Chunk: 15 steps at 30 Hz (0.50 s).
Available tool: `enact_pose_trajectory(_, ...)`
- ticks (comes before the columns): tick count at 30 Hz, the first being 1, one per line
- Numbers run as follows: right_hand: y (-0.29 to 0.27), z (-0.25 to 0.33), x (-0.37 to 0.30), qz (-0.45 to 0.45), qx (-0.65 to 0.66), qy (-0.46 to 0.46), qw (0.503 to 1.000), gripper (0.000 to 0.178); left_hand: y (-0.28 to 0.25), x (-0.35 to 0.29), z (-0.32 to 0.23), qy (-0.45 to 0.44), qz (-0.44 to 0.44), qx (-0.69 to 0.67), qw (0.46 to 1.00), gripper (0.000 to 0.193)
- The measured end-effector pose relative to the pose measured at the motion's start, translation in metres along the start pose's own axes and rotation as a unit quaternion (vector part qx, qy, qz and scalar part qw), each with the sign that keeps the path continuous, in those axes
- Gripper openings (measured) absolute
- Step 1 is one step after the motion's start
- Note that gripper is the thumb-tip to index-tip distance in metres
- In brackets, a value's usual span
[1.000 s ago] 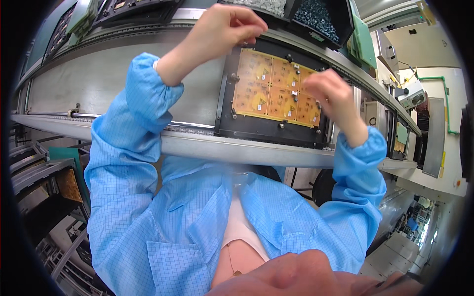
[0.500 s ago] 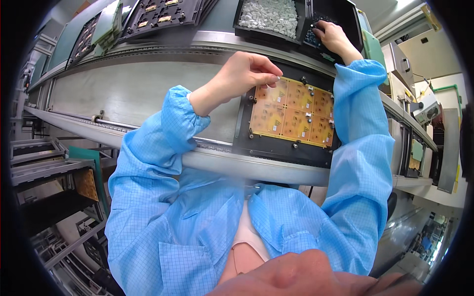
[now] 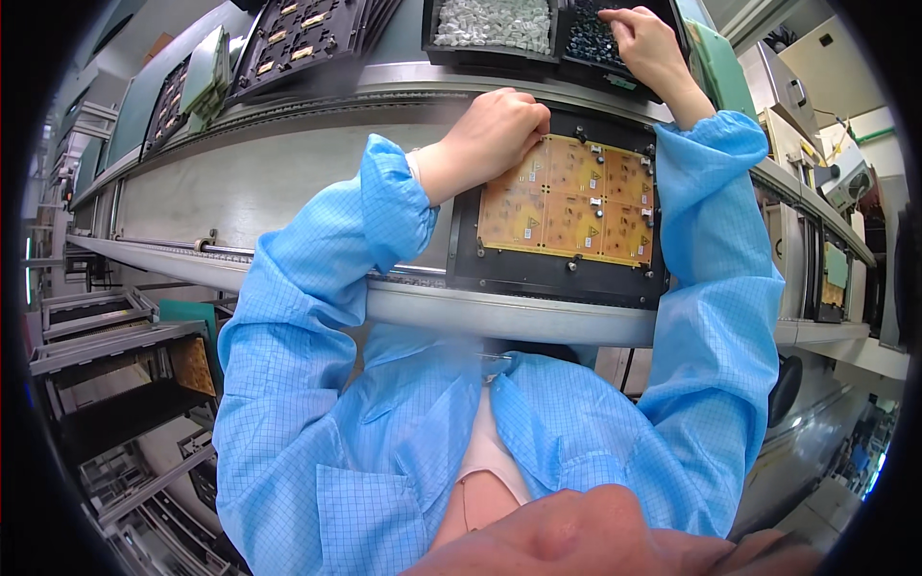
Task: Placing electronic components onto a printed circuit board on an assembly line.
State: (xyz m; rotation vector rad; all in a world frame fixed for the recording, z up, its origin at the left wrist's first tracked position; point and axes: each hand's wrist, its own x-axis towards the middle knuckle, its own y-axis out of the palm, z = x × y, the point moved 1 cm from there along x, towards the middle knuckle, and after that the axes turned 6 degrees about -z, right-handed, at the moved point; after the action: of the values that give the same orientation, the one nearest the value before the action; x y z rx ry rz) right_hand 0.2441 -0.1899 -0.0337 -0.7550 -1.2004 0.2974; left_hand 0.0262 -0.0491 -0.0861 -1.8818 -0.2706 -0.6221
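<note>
Head view, metal conveyor (image 3: pixel 288 168), panel (image 3: pixel 569 224), rack (image 3: pixel 115 348)

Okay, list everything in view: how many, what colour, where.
Rails: two, silver, near and far
Carrier: one, black, between the rails
Board panel: one, amber, on the carrier
Bins: two, black, beyond the far rail
White parts: many, white, left bin
Dark parts: many, bluish, right bin
Component trays: several, black, upper left
Sheets: several, green, upper left and right
Rack frames: several, grey, lower left
Equipment: several, pale, right side
Gown: one, blue, worn
Left hand: one, bare, panel's far left corner
Right hand: one, bare, at right bin
</note>
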Motion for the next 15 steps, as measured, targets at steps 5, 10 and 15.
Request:
enact_pose_trajectory(5,-0.034,0.038,-0.009,0.0,0.199,0.126,0.972,0.016,0.0,0.005,0.0,-0.004,0.024,0.004,1.0,0.006)
enact_pose_trajectory(10,-0.055,0.052,-0.02,0.096,0.272,0.169,0.943,0.024,-0.01,0.013,0.0,0.0,0.068,0.004,0.998,0.005)
enact_pose_trajectory(15,-0.068,0.08,-0.04,0.099,0.397,0.202,0.89,0.025,-0.008,0.009,-0.002,0.001,0.065,0.044,0.997,0.005)
